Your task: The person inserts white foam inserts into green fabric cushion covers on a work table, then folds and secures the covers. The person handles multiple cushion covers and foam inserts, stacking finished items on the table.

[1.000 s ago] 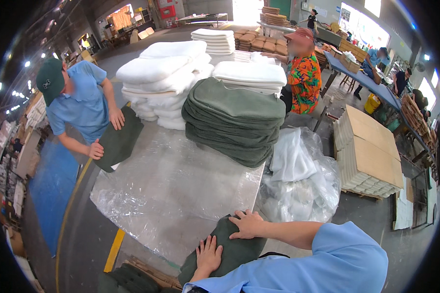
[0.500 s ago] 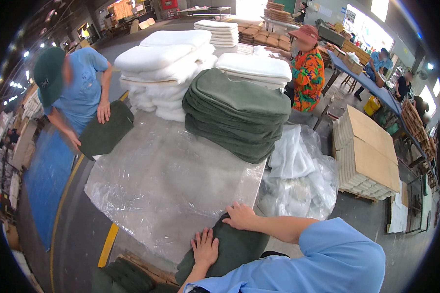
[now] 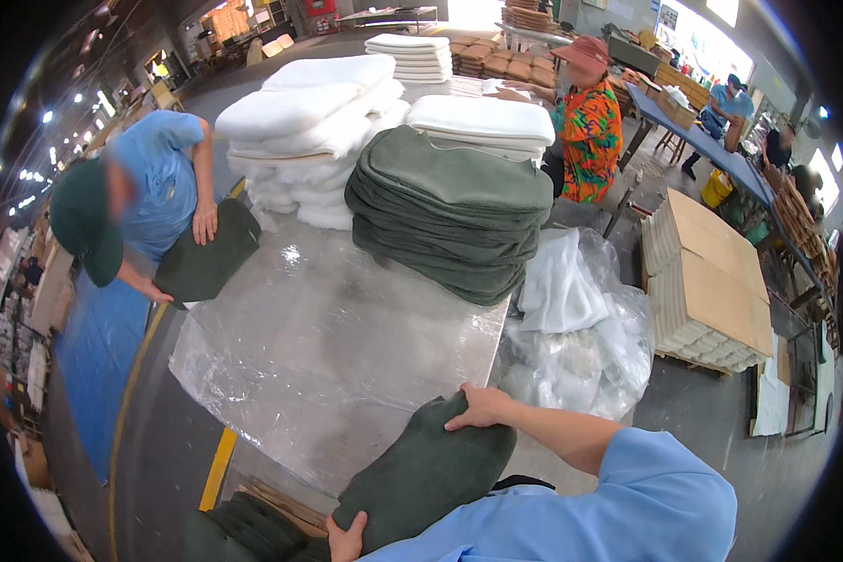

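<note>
A dark green cloth-covered cushion lies tilted over the near edge of the table, close against my body. My right hand grips its far right corner, thumb on top. My left hand grips its near left end, with the thumb on top and the other fingers partly hidden. Beyond it, a tall stack of similar dark green cushions stands on the plastic-covered table. More dark green pieces lie at the lower left, beside the table's near edge.
At the left, a co-worker in a green cap holds another green cushion. White pads are stacked at the back. Clear plastic bags sit right of the table, near a carton-topped pallet stack. Another person stands behind.
My left hand has slid from the cushion's top down to its near left end. My right hand has shifted slightly right, lifting its corner. The co-worker leans lower over their cushion.
</note>
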The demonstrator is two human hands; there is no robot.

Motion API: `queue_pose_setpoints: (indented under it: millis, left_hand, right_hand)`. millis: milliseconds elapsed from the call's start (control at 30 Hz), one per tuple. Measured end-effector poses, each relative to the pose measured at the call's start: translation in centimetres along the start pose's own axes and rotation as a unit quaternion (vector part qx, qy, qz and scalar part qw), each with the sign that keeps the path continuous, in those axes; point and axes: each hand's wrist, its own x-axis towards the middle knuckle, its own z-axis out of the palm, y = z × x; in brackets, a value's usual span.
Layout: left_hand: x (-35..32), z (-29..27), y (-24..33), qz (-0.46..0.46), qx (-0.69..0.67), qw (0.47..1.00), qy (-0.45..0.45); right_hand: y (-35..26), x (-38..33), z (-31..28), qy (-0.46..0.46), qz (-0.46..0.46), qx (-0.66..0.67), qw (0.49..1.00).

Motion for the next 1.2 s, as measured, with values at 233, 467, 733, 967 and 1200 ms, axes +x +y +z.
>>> queue_pose_setpoints:
  millis: [233, 467, 733, 967, 1200]
  left_hand:
    - [4.1, -1.7, 0.9, -0.091, -0.124, 0.979, 0.136]
    - [9.7, 0.9, 6.8, 0.015, -0.278, 0.944, 0.177]
    - [11.5, 7.5, 8.7, -0.044, -0.339, 0.934, 0.105]
    - [12.1, 8.3, 8.4, -0.050, -0.243, 0.947, 0.203]
    - [12.4, 8.2, 8.0, -0.008, -0.225, 0.953, 0.202]
  right_hand:
    - [-1.8, 2.2, -3.2, 0.081, -0.062, 0.023, 0.995]
    - [-7.2, 6.5, -9.8, 0.323, -0.140, 0.015, 0.936]
    - [-5.8, 10.9, -3.5, 0.425, -0.114, -0.183, 0.879]
    - [-6.3, 9.2, -1.1, 0.387, -0.146, -0.241, 0.878]
    - [-8.5, 4.6, 6.9, 0.293, -0.245, -0.252, 0.889]
